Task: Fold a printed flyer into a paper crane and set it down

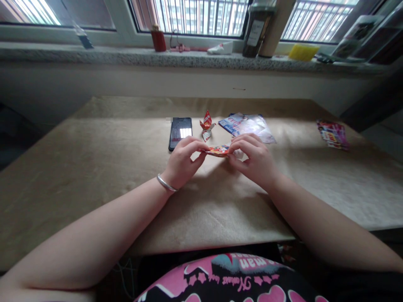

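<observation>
Between both hands, just above the table, is a folded strip of red and orange printed paper [218,150]. My left hand [186,161] pinches its left end with thumb and fingertips; a silver bangle sits on that wrist. The other end is pinched by my right hand [253,157], with a whitish bit of paper showing by its fingers. Behind the strip lies a red and white folded paper figure [207,125] with pointed tips. A dark smartphone [180,132] rests just beyond my left hand.
A stack of glossy printed sheets [247,126] lies behind my right hand. Pink and purple cards [333,135] sit at the far right of the table [94,176]. On the stone windowsill [126,56] stand a red container [158,39], a dark bottle [256,31] and a yellow sponge-like block [303,52].
</observation>
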The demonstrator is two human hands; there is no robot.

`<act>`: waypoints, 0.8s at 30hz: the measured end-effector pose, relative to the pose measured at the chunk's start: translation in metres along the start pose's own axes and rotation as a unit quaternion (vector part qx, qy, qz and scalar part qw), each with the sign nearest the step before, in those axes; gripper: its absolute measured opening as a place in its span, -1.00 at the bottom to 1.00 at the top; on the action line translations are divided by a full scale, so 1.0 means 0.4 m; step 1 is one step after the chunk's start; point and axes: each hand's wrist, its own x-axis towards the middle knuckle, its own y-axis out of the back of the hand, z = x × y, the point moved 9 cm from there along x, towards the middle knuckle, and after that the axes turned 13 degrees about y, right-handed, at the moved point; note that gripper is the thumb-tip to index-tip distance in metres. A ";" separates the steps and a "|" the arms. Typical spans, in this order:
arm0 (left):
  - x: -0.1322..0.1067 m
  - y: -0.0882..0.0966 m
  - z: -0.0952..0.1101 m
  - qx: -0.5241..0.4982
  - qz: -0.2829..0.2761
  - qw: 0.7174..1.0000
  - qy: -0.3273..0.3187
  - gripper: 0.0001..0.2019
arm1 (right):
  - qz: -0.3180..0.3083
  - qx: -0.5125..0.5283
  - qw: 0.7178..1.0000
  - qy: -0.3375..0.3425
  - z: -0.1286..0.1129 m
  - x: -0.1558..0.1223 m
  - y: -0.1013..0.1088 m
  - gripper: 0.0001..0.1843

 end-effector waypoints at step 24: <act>-0.038 -0.033 0.082 -0.036 -0.149 0.980 -0.130 -0.78 | -0.099 0.018 0.990 -0.101 0.062 -0.043 -0.073 -0.53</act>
